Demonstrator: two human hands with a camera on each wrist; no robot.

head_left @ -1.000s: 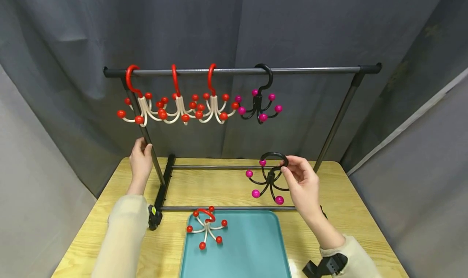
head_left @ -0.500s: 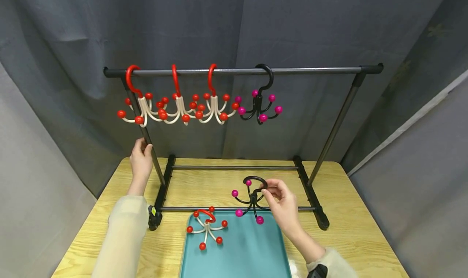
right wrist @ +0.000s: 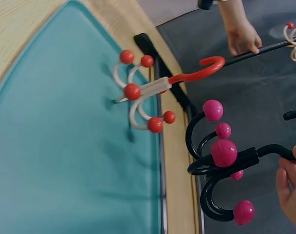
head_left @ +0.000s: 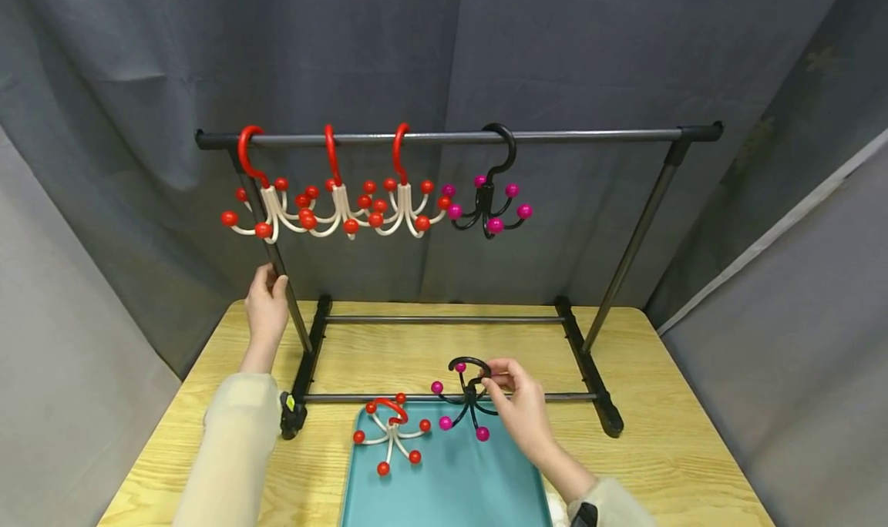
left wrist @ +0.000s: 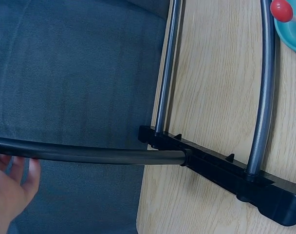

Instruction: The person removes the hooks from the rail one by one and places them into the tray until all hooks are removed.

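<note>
1. Pinching with the right hand (head_left: 520, 407), thumb and fingertips brought together on the hook of a glossy black, many-armed hanger tipped with magenta balls (head_left: 470, 396).
2. Held hook uppermost, arms spread out below, at the far edge of a flat teal tray with rounded corners (head_left: 486, 496), towards its far right corner; hard to judge from above whether touching the tray or just over it.
3. Overlapping, in the head view, the grey metal near base rail (head_left: 565, 397).
4. Gripping with the left hand (head_left: 267, 307) the dark metal left upright (left wrist: 89, 154), thumb on one side and fingers round the other, below the left end of the grey metal top bar (head_left: 597, 135).
5. Visible on the tray, at its far left corner: a white, many-armed hanger with red hook and red balls (head_left: 392, 433), hook pointing up.
6. Hung by their hooks from the top bar, towards its left end: three more red-and-white hangers (head_left: 404, 196); just right of the bar's middle, a second black hanger with magenta balls (head_left: 486, 199).
7. Beneath tray and rails, a pale wood-grained table (head_left: 673, 442); beyond its far edge, a grey cloth curtain (head_left: 555, 49).
</note>
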